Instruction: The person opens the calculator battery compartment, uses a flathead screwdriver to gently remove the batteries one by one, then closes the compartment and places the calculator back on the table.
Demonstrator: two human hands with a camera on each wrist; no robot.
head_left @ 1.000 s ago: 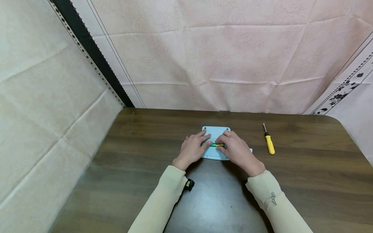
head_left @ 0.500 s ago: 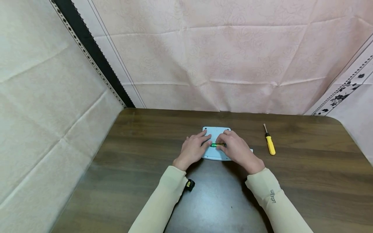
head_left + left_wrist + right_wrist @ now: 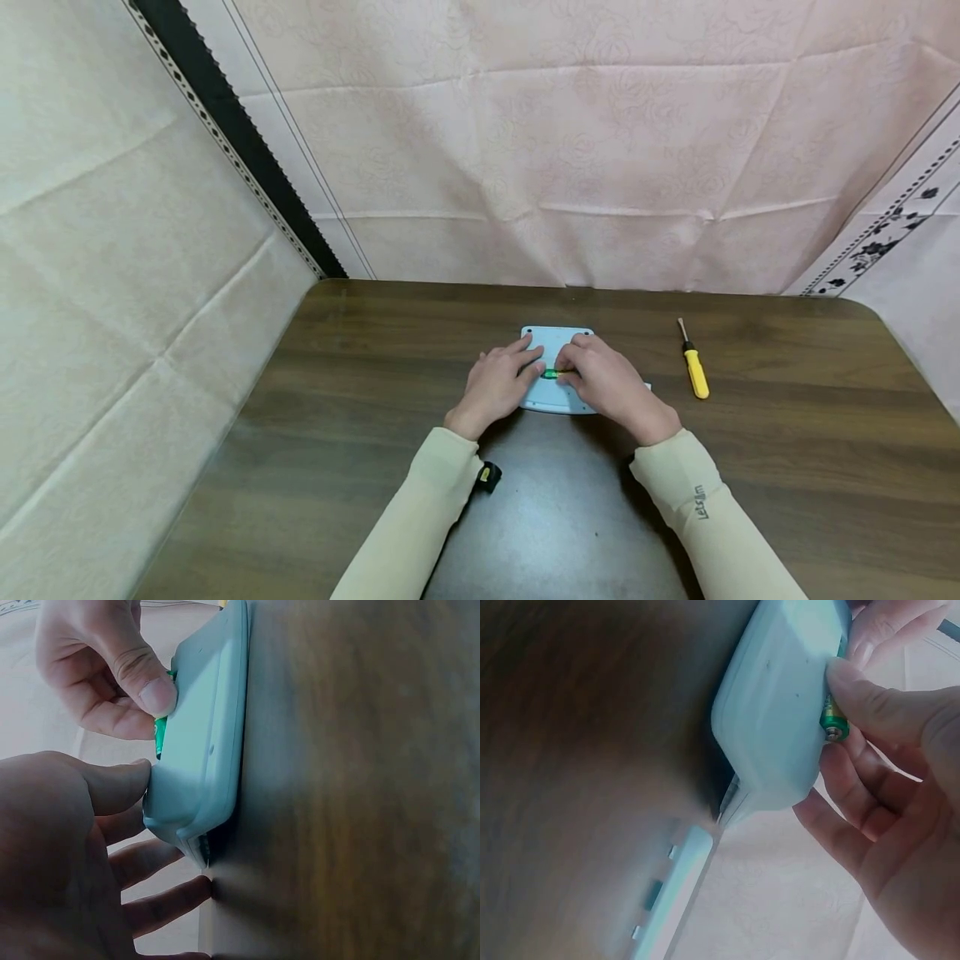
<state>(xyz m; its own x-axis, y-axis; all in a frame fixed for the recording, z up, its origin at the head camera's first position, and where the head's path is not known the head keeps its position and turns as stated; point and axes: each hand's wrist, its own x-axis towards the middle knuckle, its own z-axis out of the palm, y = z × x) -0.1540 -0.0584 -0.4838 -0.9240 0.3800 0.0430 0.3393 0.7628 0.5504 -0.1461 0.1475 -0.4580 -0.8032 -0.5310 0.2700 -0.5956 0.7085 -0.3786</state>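
A light-blue plastic device (image 3: 557, 400) with rounded corners lies near the middle of the wooden table. At its centre my right hand (image 3: 611, 383) pinches a green and gold battery (image 3: 835, 718) between thumb and fingers; the battery's metal tip shows in the right wrist view. How deep the battery sits in its slot is hard to tell. My left hand (image 3: 495, 385) rests along the device's left side, its thumb touching the near face and its fingers spread out straight. In the left wrist view the battery's other end pokes out below my right thumb.
A yellow-handled screwdriver (image 3: 696, 371) lies to the right of the device. A light-blue cover with small tabs (image 3: 694, 862) lies on the table by the device's right side. Cloth (image 3: 562, 167) hangs behind the table (image 3: 787, 400).
My right fingers have shifted slightly over the battery, hiding more of its gold part. My left hand and the device have stayed in place.
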